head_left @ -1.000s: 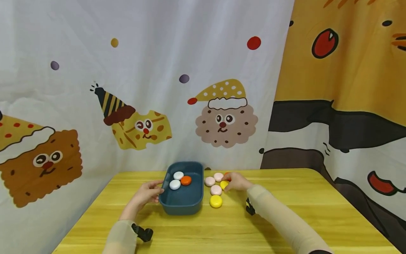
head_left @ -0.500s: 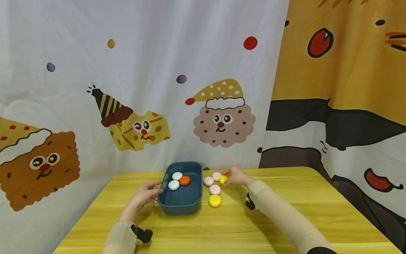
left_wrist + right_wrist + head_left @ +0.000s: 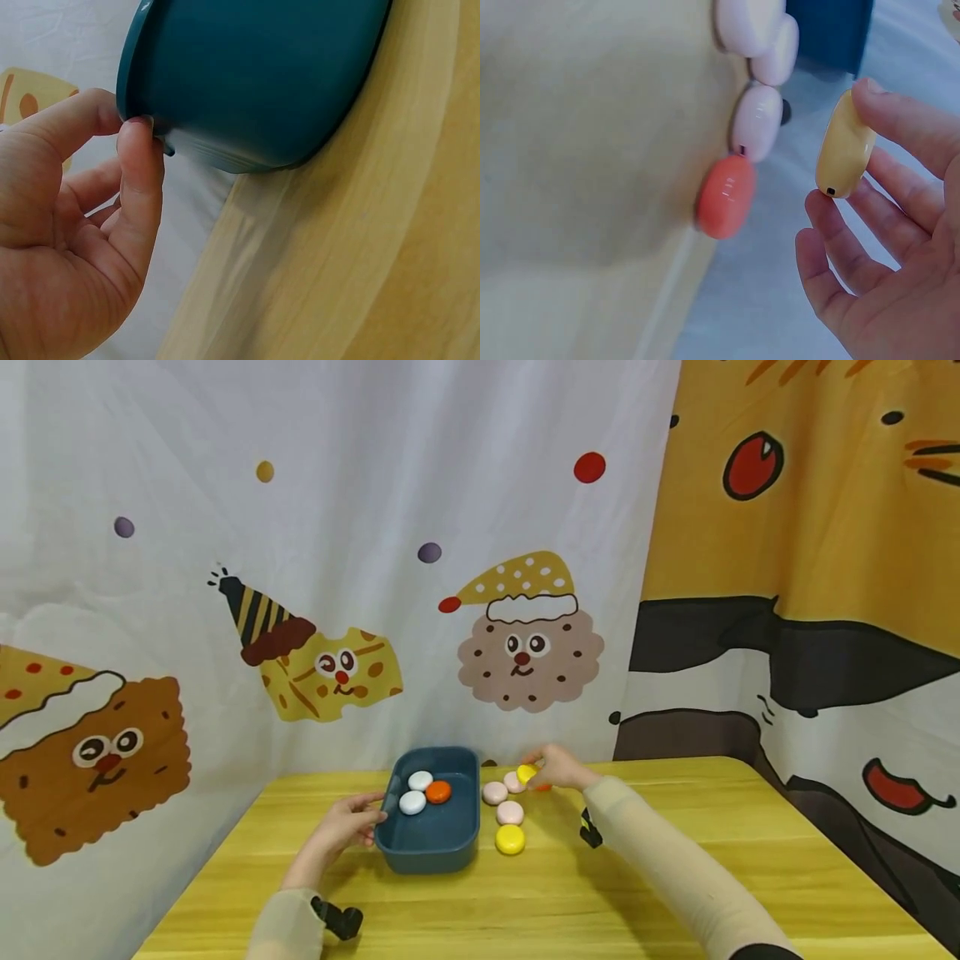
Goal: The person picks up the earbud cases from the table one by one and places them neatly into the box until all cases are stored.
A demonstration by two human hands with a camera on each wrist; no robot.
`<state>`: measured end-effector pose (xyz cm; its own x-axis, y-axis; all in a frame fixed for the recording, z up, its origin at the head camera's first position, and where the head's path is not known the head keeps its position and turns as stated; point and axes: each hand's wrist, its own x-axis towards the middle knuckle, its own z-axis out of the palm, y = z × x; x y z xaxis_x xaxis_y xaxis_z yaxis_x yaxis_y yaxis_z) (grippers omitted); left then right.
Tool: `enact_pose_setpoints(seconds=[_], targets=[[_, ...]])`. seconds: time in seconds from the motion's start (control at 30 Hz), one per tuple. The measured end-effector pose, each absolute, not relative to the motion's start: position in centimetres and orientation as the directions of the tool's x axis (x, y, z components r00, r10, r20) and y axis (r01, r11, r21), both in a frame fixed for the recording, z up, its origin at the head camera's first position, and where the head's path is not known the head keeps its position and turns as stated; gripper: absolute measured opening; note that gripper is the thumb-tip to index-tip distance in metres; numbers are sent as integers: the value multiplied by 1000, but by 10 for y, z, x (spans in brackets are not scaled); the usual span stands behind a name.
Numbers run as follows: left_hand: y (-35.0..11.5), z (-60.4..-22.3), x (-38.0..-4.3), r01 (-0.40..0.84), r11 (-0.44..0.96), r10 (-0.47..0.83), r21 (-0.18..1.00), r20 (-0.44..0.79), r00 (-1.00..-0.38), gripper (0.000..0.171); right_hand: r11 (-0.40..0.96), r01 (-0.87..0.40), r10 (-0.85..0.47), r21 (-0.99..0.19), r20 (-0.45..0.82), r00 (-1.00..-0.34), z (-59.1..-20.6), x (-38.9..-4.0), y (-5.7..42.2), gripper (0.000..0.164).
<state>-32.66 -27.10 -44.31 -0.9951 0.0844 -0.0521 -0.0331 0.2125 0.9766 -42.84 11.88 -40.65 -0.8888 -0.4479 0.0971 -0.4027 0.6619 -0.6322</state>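
Note:
My left hand (image 3: 345,822) grips the left rim of a dark blue bin (image 3: 429,861); in the left wrist view, thumb and index finger pinch its edge. Inside lie two white discs (image 3: 412,802) and an orange disc (image 3: 438,792), all round and glossy. Right of the bin, my right hand (image 3: 561,768) pinches a yellow disc (image 3: 845,146) between thumb and fingertips, raised above the table. Below it, the right wrist view shows a red-orange disc (image 3: 727,197) and pale pink discs (image 3: 757,122) lying in a row on the wood.
Nearest me beside the bin lies another yellow disc (image 3: 510,839), with a pale pink disc (image 3: 510,812) just behind it. The wooden table (image 3: 465,918) ends at the back against a printed cloth (image 3: 360,485) with cartoon figures.
My right hand has picked the yellow disc up from among the others and lifted it, uncovering part of the orange disc behind. The left hand has stayed on the bin.

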Motion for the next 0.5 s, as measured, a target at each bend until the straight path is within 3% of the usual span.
enact_pose_setpoints(seconds=[0.5], targets=[[-265,-444,-328,-60,214,9,975,-63,-998,52,674,-403,-444,-619,98,-891,-380,-428,108,49]])
